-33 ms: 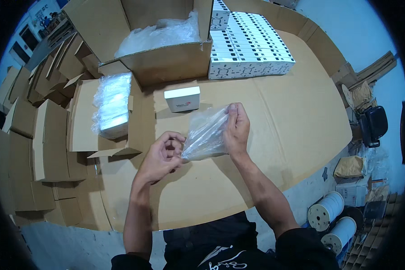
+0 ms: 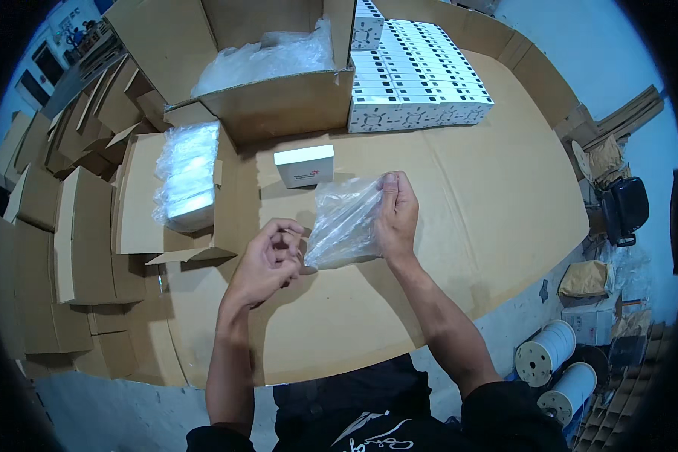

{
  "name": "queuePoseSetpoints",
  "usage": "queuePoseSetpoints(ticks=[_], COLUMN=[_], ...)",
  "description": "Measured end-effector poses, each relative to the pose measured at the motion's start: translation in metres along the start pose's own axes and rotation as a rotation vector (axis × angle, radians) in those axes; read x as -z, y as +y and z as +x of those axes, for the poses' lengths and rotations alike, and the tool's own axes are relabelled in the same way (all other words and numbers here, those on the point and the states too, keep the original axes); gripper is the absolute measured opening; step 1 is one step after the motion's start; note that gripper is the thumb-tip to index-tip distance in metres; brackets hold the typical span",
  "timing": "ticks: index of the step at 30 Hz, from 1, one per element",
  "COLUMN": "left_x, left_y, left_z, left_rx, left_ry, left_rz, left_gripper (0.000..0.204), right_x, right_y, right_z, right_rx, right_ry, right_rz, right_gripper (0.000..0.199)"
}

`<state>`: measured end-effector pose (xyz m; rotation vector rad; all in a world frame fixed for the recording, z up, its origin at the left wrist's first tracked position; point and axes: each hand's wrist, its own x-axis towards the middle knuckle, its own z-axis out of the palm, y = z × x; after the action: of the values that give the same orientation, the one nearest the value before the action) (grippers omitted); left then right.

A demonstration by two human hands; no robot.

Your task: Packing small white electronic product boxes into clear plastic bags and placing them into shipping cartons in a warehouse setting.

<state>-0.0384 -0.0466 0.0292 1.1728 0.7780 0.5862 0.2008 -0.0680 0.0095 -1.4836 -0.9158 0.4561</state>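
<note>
A clear plastic bag (image 2: 345,224) hangs between my hands above the cardboard-covered table. My right hand (image 2: 398,215) pinches its right edge, thumb on top. Just left of the bag, with a small gap, is my left hand (image 2: 270,260); its fingers are loosely curled and apart, holding nothing. Beyond the bag a small white box (image 2: 305,166) stands on the table.
Left of centre, an open carton (image 2: 139,226) holds bubble-wrapped white boxes (image 2: 190,173). Behind it stands a larger open carton (image 2: 294,102) with plastic bags (image 2: 271,64) inside. Rows of patterned white boxes (image 2: 422,113) sit at the back. Folded cartons (image 2: 87,241) crowd the left.
My left hand has drawn slightly left, away from the bag's edge. My right hand and the bag have hardly moved.
</note>
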Motion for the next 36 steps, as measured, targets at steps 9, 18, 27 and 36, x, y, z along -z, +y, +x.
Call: queuePoseSetpoints(ticks=[9, 18, 27, 36], left_x=[-0.039, -0.035, -0.018, -0.036], left_y=[-0.012, -0.014, -0.018, -0.006], left_z=[0.02, 0.023, 0.019, 0.023], left_rx=[-0.141, -0.455, -0.462, -0.409], left_ry=[0.457, 0.74, 0.722, 0.773], left_rz=[0.304, 0.476, 0.481, -0.245], left_gripper=[0.022, 0.034, 0.028, 0.027], right_x=[-0.011, -0.015, -0.014, -0.014], right_y=[-0.004, -0.005, -0.011, -0.008], right_z=[-0.017, -0.023, -0.031, -0.031], right_rx=[-0.003, 0.027, -0.206, 0.031], right_ry=[-0.19, -0.181, -0.336, -0.249], right_rz=[-0.017, -0.068, 0.077, -0.048], right_gripper=[0.031, 0.03, 0.031, 0.027])
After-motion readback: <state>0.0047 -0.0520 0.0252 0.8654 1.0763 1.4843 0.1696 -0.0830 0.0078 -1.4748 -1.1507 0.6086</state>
